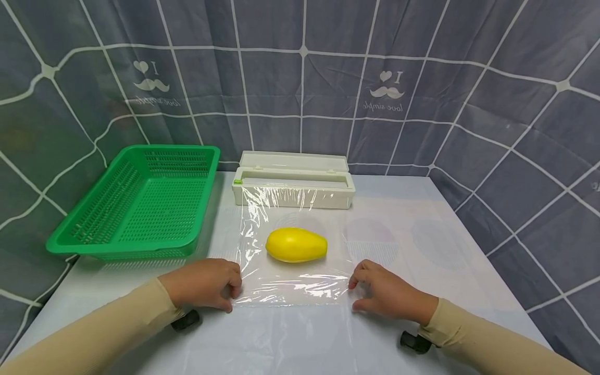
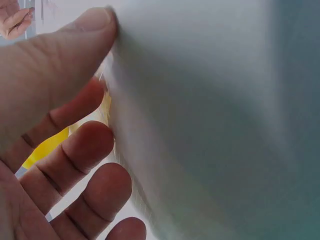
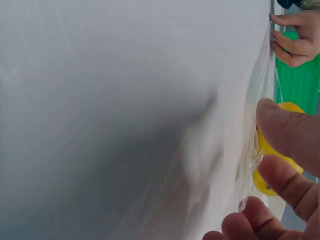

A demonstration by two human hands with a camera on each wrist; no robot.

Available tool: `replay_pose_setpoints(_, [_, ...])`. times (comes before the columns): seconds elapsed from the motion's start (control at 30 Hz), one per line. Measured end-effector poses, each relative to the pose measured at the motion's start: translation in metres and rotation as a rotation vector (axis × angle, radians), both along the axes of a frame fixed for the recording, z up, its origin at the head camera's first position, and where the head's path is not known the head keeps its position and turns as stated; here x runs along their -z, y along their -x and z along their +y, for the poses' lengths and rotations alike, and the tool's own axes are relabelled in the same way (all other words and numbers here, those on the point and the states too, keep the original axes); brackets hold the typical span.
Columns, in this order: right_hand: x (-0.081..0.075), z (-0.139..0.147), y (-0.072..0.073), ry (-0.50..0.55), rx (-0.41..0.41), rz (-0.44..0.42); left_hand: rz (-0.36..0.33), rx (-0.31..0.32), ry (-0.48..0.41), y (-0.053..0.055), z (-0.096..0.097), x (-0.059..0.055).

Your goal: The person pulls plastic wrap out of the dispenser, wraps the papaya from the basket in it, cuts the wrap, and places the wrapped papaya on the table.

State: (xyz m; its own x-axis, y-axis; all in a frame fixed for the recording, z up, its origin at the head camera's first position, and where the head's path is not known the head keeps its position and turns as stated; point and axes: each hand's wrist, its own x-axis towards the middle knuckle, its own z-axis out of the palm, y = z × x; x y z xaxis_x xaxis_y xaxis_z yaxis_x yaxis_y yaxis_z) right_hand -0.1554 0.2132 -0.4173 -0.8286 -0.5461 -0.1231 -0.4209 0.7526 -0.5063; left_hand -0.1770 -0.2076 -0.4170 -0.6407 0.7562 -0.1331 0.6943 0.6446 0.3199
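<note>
Left hand and right hand, thumbs gapped from fingers, sit at the clear film's corners nearward of the yellow fruit, likely keeping film flat around it, dispenser behind fruit, lid up presumably for feeding.

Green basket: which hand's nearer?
Left. The left hand is just off the near right corner of the green basket; the right hand is farther away, at the right edge of the clear film.
</note>
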Motion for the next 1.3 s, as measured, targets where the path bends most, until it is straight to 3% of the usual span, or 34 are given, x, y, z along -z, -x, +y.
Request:
replay_pose_setpoints(0.2, [-0.003, -0.002, 0.002, 0.057, 0.069, -0.04, 0.026, 0.006, -0.003, -0.002, -0.001, 0.0])
replay_pose_setpoints(0.4, [0.0, 0.0, 0.004, -0.023, -0.043, -0.061, 0.02, -0.011, -0.005, -0.002, -0.003, 0.001])
replay_pose_setpoints(0.5, [0.003, 0.001, 0.003, -0.095, -0.109, -0.029, 0.02, -0.013, -0.004, -0.002, -0.003, 0.001])
replay_pose_setpoints(0.7, [0.007, 0.001, 0.002, -0.192, -0.146, 0.04, 0.046, 0.0, -0.001, -0.005, -0.003, -0.001])
replay_pose_setpoints(0.97, [0.01, 0.0, 0.002, -0.201, -0.229, 0.177, 0.082, 0.011, 0.003, -0.006, -0.004, -0.002])
replay_pose_setpoints(1.3, [0.009, -0.003, 0.002, -0.236, -0.265, 0.19, 0.08, 0.029, -0.053, -0.005, -0.005, -0.004])
